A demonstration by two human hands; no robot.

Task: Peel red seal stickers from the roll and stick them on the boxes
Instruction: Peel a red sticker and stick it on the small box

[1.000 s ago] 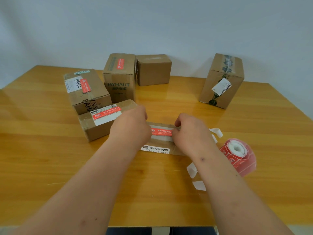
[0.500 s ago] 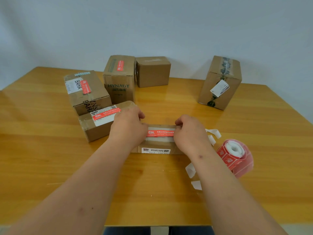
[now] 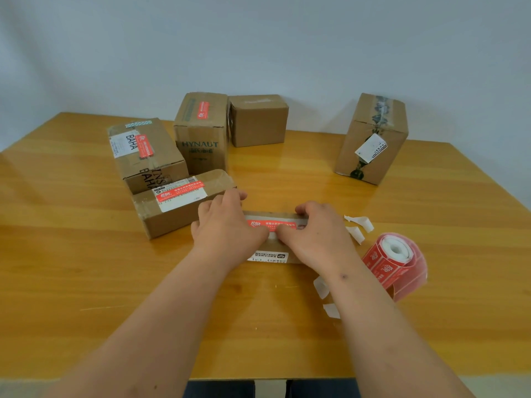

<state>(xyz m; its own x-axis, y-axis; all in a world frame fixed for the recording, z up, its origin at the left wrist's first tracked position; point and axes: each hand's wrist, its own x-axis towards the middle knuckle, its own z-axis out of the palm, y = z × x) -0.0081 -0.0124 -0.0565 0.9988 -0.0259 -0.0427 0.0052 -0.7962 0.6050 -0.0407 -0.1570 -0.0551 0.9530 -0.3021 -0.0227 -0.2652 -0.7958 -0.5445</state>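
Observation:
A flat cardboard box (image 3: 270, 257) lies in front of me with a red seal sticker (image 3: 273, 224) across its top. My left hand (image 3: 227, 225) rests over the box's left end with its fingers stretched forward and its thumb pressing by the sticker. My right hand (image 3: 316, 234) covers the right end, fingers curled over the far edge and thumb on the sticker; the two thumbs nearly meet. The red sticker roll (image 3: 393, 259) lies on its side to the right of my right wrist.
Three stickered boxes stand at the left: the BAHA box (image 3: 146, 156), the HYNAUT box (image 3: 201, 133) and a long box (image 3: 178, 202). A plain box (image 3: 258, 122) and a tall box (image 3: 370, 139) carry none. White backing scraps (image 3: 359, 225) lie beside the roll on the wooden table (image 3: 86, 268).
Both thumbs have slid inward along the sticker toward its middle, so the hands sit closer together. The box and the roll have stayed where they were.

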